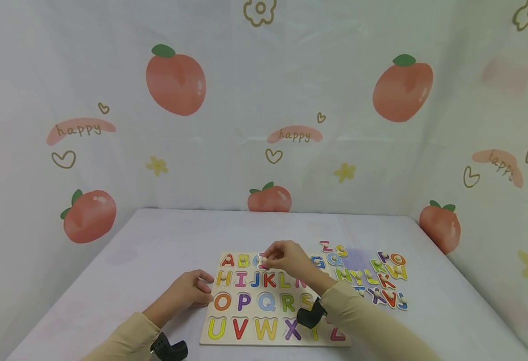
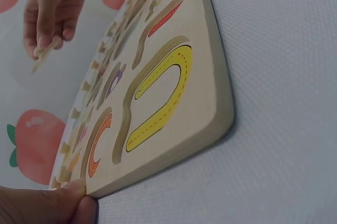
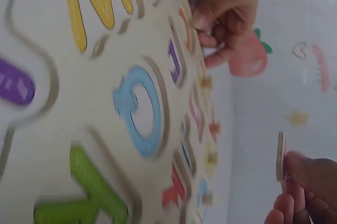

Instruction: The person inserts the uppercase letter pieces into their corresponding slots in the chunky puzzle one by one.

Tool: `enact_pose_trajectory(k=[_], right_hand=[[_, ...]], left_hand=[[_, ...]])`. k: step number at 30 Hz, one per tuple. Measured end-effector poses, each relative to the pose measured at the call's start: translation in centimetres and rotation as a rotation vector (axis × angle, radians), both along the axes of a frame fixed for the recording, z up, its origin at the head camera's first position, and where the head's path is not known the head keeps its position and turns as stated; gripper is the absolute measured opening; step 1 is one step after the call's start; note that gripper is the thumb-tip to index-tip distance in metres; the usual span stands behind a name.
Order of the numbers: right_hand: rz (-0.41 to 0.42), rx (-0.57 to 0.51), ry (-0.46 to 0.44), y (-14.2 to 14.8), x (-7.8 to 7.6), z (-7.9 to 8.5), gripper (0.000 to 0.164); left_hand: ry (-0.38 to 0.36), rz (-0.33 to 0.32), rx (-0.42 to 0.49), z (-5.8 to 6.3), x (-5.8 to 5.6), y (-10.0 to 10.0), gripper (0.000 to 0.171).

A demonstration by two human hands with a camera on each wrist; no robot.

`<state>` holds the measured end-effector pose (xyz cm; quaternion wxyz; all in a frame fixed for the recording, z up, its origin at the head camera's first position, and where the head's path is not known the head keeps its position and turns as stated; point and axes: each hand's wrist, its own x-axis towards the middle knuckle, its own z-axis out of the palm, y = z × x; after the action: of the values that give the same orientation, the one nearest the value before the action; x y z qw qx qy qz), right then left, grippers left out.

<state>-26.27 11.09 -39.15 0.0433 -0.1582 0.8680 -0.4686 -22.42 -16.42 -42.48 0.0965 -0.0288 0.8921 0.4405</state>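
My right hand (image 1: pixel 286 258) pinches a small wooden letter piece (image 1: pixel 262 260) with thumb and fingertips, above the top rows of the alphabet puzzle board (image 1: pixel 207 337). Pink shows on the piece's face, and the fingers partly cover its letter. In the right wrist view this letter piece (image 3: pixel 280 155) is held edge-on, off the board. My left hand (image 1: pixel 189 291) rests at the board's left edge with fingers loosely bent. The left wrist view has the left thumb (image 2: pixel 47 200) touching the rim. Knobbed A (image 1: pixel 227 260), B (image 1: pixel 243 260) and H (image 1: pixel 223 279) pieces sit in their slots.
Loose letter pieces lie right of the board, among them a red K (image 1: pixel 386 281), a yellow W (image 1: pixel 398 272) and an orange O (image 1: pixel 398 259). Behind them lies a pink Z (image 1: pixel 325 246). A patterned cloth backdrop (image 1: pixel 219 165) stands behind the white table (image 1: pixel 165 235).
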Motion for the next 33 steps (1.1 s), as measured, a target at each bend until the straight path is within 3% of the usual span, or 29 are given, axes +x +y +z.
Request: enact_pose_trajectory(k=[12, 33], right_hand=[[0.016, 0.103, -0.063, -4.8, 0.5, -1.4, 0.012], [0.027, 0.17, -0.075, -6.4, 0.3, -1.8, 0.014]], left_hand=[[-0.003, 0.004, 0.014, 0.3, 0.2, 0.1, 0.041], [-0.007, 0.007, 0.036, 0.6, 0.4, 0.2, 0.041]])
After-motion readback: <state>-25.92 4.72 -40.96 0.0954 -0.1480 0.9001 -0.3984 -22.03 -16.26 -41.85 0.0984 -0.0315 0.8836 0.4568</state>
